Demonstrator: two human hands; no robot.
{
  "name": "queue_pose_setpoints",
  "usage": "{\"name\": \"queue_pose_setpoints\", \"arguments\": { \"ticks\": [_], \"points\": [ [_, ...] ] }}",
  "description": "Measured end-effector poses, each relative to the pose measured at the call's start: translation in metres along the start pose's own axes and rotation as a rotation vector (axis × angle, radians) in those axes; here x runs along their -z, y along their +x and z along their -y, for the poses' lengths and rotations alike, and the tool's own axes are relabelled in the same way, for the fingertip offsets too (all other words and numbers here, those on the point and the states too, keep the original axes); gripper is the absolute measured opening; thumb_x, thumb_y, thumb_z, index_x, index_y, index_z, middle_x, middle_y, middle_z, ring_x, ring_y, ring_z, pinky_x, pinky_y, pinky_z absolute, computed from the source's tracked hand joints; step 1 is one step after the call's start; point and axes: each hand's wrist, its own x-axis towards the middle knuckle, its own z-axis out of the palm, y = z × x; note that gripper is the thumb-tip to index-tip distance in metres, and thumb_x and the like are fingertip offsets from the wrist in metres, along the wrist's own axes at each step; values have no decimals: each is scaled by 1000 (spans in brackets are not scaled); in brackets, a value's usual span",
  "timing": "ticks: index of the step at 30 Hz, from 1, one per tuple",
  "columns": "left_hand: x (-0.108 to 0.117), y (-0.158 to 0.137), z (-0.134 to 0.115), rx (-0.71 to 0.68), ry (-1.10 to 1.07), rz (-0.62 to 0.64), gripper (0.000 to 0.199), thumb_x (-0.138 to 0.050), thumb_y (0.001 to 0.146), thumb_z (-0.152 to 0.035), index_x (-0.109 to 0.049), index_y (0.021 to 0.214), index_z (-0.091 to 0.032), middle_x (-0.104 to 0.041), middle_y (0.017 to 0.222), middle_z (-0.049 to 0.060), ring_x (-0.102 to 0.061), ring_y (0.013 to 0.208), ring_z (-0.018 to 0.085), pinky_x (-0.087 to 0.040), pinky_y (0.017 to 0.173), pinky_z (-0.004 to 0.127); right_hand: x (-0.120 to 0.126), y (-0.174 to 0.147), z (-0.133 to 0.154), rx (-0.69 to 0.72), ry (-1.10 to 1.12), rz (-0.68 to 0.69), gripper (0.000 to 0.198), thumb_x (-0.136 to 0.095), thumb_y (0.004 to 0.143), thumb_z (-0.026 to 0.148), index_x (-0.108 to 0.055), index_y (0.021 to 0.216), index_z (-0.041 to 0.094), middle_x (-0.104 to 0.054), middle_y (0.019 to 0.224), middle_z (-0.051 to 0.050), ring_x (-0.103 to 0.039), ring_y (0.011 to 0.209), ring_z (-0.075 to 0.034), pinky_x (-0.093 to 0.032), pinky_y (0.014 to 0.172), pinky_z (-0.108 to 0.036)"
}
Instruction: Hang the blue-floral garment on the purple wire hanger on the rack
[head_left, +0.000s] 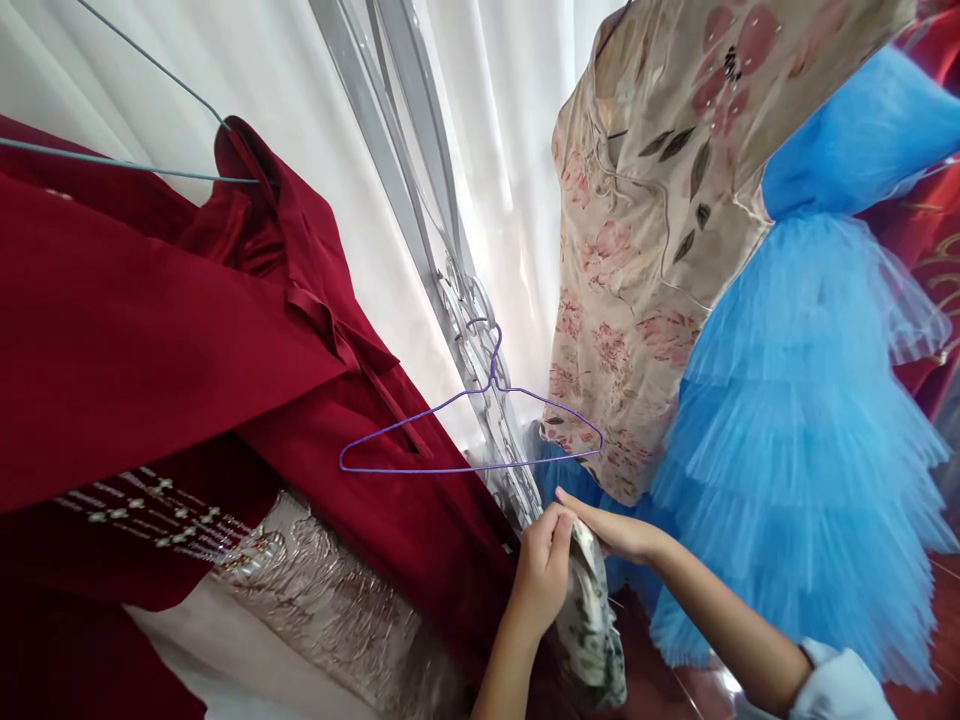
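Note:
My left hand (546, 565) is closed, its fingers pinching the top of a bunched pale patterned garment (592, 640). Against the garment's other side lies my right hand (615, 528), its thumb or a finger stretched toward the left hand; the rest of its fingers are partly hidden by cloth. The garment hangs down below both hands in a narrow fold with dark greenish marks. Just above them, an unloaded purple wire hanger (472, 468) hangs by its hook from a white ornate metal rack (480, 360).
Dark red garments (165, 340) hang on the left, with a shiny beige embroidered piece (345, 590) beneath. To the right are a floral beige top (607, 280) and a tiered blue tulle dress (787, 440). A white curtain (502, 130) covers the back; reddish tiled floor (697, 690) shows below.

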Motion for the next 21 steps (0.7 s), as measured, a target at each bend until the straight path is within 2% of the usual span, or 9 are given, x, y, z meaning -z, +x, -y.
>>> {"name": "queue_pose_setpoints", "arguments": {
  "ticks": [2,4,7,9,10,12,15,19,21],
  "points": [
    [-2,2,-5,-14,14,-19,26,-44,99,-38,-62,96,-18,-61,90,4,-57,88,18,-44,85,27,8,-10,1,-141,212,207,64,-46,85,75,-70,82,15,-69,73,-5,-68,75,-20,-52,69,-29],
    [-2,1,1,-8,-61,-61,36,-56,93,-41,-57,122,-21,-61,110,8,-57,106,22,-41,99,33,15,-21,7,-149,332,301,54,-54,84,68,-71,86,16,-71,81,-5,-68,83,-20,-51,78,-29],
    [-4,-13,26,139,-289,73,73,-73,77,-49,-47,140,-22,-60,125,12,-56,118,29,-41,104,42,28,-36,28,-35,151,397,29,-76,74,42,-72,84,15,-71,82,-2,-64,75,-17,-49,74,-26],
    [-5,-29,46,296,-335,196,71,-80,71,-48,-58,132,-19,-64,122,13,-58,117,32,-42,104,46,45,-46,49,50,-94,463,18,-76,71,27,-73,83,13,-70,80,-1,-61,70,-16,-46,68,-25],
    [-5,-37,54,369,-298,179,66,-81,69,-46,-63,125,-17,-65,120,14,-59,115,33,-42,104,46,55,-49,60,99,-199,451,14,-72,72,23,-73,82,13,-69,78,-1,-60,68,-16,-45,65,-25],
    [-2,-49,62,458,-153,-6,58,-84,65,-44,-70,114,-16,-67,118,14,-59,113,34,-44,102,44,80,-51,82,200,-336,321,11,-64,76,21,-71,76,13,-65,70,0,-55,62,-15,-40,57,-24],
    [5,-51,52,398,27,-187,40,-78,72,-46,-73,98,-16,-69,100,10,-61,99,30,-49,90,36,114,-34,113,380,-464,121,17,-57,81,23,-64,67,15,-56,61,1,-48,56,-13,-34,52,-23],
    [18,-39,11,259,68,-230,28,-66,85,-43,-67,86,-15,-63,81,4,-56,79,19,-46,72,26,125,20,141,699,-549,66,14,-60,83,28,-66,76,17,-65,90,-5,-59,86,-20,-45,79,-30],
    [29,-39,-10,249,20,-301,28,-66,85,-42,-62,84,-15,-59,77,2,-53,73,16,-43,66,23,115,45,143,723,-475,121,16,-58,85,32,-67,85,18,-66,103,-7,-60,100,-23,-44,91,-34]
  ]
}}
